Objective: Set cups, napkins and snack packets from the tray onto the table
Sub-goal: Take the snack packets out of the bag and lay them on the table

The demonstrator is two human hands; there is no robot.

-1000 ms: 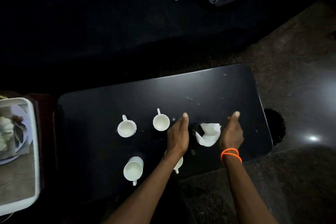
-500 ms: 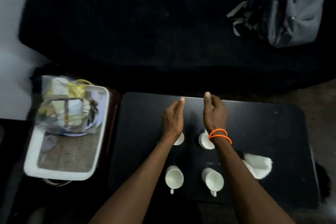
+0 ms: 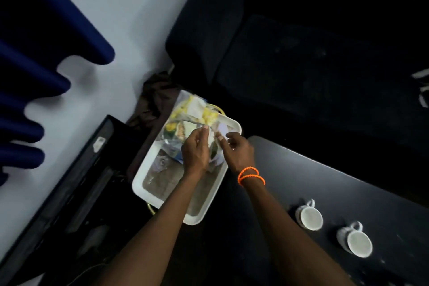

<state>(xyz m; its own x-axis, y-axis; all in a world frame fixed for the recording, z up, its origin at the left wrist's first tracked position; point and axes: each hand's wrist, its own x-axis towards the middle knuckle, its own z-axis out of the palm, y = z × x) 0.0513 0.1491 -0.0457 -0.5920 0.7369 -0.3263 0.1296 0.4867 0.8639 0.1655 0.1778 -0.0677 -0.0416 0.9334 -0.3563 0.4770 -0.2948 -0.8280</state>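
A white tray (image 3: pixel 148 170) sits left of the black table (image 3: pixel 336 183). Snack packets (image 3: pixel 192 111) in clear and yellow wrapping are heaped at its far end. Both my hands are over that heap. My left hand (image 3: pixel 196 150) pinches a pale packet or napkin (image 3: pixel 212 140) between thumb and fingers. My right hand (image 3: pixel 236 151), with orange bands on the wrist, has its fingers curled at the same item. The blur hides the exact grip of the right hand. Two white cups (image 3: pixel 310 216) (image 3: pixel 356 240) stand on the table at the lower right.
A dark sofa (image 3: pixel 313 65) runs behind the table and tray. A pale wall and blue curtain folds (image 3: pixel 34 53) fill the left. A black flat unit (image 3: pixel 76 181) lies on the floor left of the tray, with dark cloth (image 3: pixel 155 97) behind it.
My view has swung left from the table to the tray. Both hands moved off the table and onto the packets in the tray, the left one closing on an item.
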